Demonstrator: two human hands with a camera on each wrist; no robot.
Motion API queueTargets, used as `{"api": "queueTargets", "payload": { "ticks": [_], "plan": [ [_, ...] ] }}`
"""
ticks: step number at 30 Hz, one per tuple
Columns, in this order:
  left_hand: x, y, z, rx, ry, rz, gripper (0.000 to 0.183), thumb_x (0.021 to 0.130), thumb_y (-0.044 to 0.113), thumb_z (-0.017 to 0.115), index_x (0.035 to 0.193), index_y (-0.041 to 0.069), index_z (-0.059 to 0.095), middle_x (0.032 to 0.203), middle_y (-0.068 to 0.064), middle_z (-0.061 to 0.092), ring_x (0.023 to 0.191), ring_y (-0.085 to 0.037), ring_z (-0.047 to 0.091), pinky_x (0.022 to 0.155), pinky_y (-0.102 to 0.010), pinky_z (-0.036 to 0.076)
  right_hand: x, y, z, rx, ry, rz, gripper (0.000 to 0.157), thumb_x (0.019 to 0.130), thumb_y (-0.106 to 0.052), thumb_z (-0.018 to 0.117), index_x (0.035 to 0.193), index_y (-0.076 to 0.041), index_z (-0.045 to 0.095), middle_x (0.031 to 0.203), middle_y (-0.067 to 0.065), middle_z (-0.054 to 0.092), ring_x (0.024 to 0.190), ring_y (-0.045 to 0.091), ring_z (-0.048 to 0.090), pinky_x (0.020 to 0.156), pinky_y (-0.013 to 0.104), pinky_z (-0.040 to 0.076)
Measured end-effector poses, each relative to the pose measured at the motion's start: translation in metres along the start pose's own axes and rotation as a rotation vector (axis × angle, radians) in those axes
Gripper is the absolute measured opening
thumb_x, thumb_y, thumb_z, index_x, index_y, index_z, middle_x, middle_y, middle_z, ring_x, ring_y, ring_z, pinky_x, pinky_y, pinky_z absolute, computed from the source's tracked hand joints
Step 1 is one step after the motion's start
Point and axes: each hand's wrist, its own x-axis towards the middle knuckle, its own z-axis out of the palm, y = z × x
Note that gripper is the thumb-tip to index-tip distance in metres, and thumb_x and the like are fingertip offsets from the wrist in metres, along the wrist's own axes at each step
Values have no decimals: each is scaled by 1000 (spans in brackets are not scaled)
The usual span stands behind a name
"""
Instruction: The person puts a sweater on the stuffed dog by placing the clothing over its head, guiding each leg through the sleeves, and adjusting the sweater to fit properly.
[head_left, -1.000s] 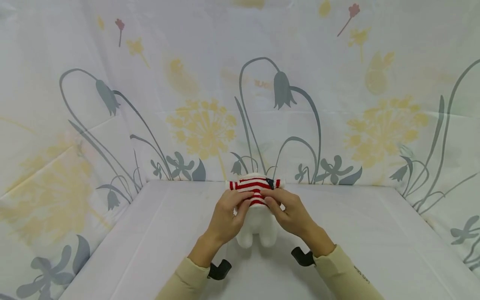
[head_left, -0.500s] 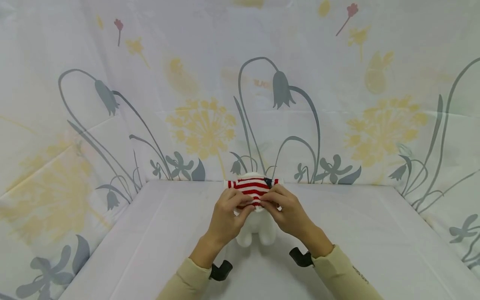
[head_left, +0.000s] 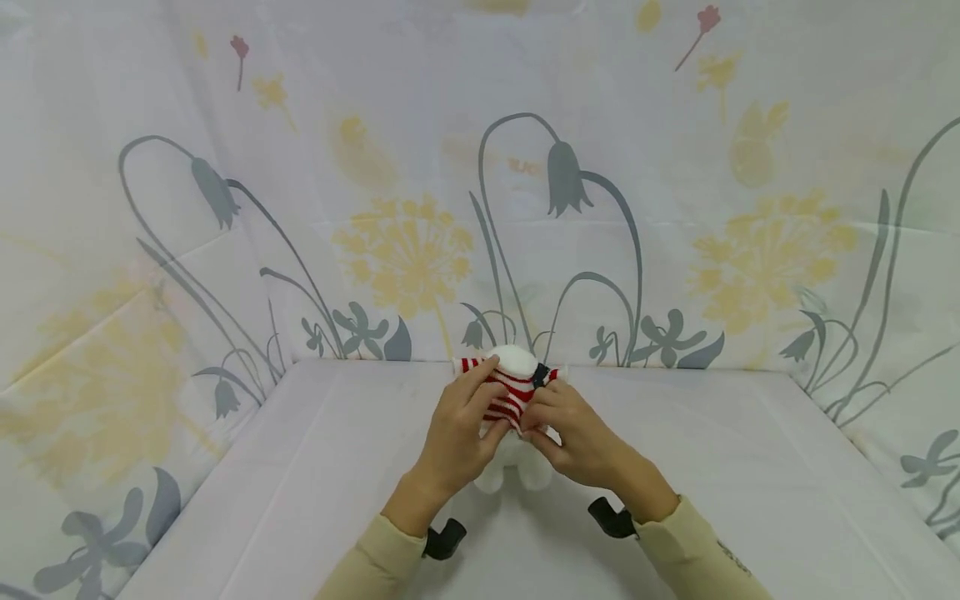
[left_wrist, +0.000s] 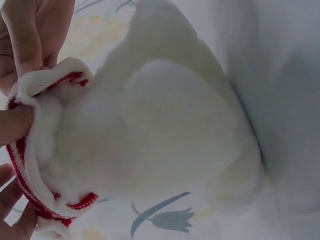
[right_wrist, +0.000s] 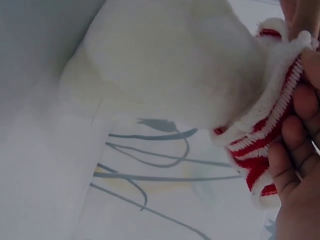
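A white plush toy (head_left: 513, 454) stands on the table with its short legs toward me. Its upper part is inside a small red-and-white striped knit sweater (head_left: 512, 398) that has a dark patch near one sleeve, and a rounded white top shows above the collar. My left hand (head_left: 459, 423) pinches the hem between thumb and fingers, its forefinger stretched up to the collar. Opposite it, my right hand (head_left: 576, 431) pinches the hem too, fingers curled over the knit. Both wrist views show the white hem (left_wrist: 33, 145) loosely around the fluffy body (right_wrist: 170, 65).
Below each wrist a black bent piece, one at the left cuff (head_left: 446, 540) and one at the right cuff (head_left: 612, 518), sticks out over the white table (head_left: 750, 483). Behind the toy rises a flower-printed cloth (head_left: 420, 250).
Both hands have drawn the sweater's hem lower and toward me. More of the toy's white top shows at the collar, and the left forefinger has reached up to it.
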Motion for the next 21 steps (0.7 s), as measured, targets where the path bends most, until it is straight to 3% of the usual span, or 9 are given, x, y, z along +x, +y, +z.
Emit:
{"api": "queueTargets", "payload": {
  "ticks": [5, 11, 14, 16, 21],
  "plan": [
    [1, 0, -2, 20, -70, -1, 70, 72, 11, 83, 134, 7, 49, 136, -11, 50, 119, -27, 48, 96, -44, 39, 0, -4, -7, -32, -60, 12, 14, 78, -11, 75, 80, -21, 65, 88, -13, 58, 86, 10, 44, 77, 30, 37],
    [3, 1, -8, -55, -103, -28, 72, 70, 16, 86, 132, 5, 50, 126, -8, 56, 110, -26, 47, 95, -39, 40, 3, -8, -16, 126, 47, 80, 14, 82, -7, 71, 93, -14, 66, 99, -3, 56, 77, 10, 50, 64, 25, 46],
    [4, 2, -9, -72, -130, -6, 68, 71, 18, 85, 129, 6, 52, 123, -6, 56, 108, -25, 47, 95, -39, 40, 5, -8, -20, 122, 85, 111, 30, 82, -12, 74, 110, -10, 63, 117, 5, 53, 69, 11, 48, 58, 25, 46],
    [5, 2, -10, -73, -148, -2, 66, 71, 19, 85, 127, 6, 53, 122, -6, 55, 109, -25, 45, 94, -37, 41, 5, -7, -22, 75, 64, 134, 43, 81, -19, 76, 120, -10, 59, 126, 6, 51, 67, 11, 47, 56, 25, 45],
    [3, 2, -14, -75, -203, -37, 66, 71, 20, 85, 127, 6, 53, 118, -5, 49, 110, -24, 41, 87, -32, 45, 1, -1, -22, 25, -11, 182, 60, 75, -28, 82, 126, -12, 54, 126, 0, 49, 69, 11, 48, 59, 22, 45]
  ]
}}
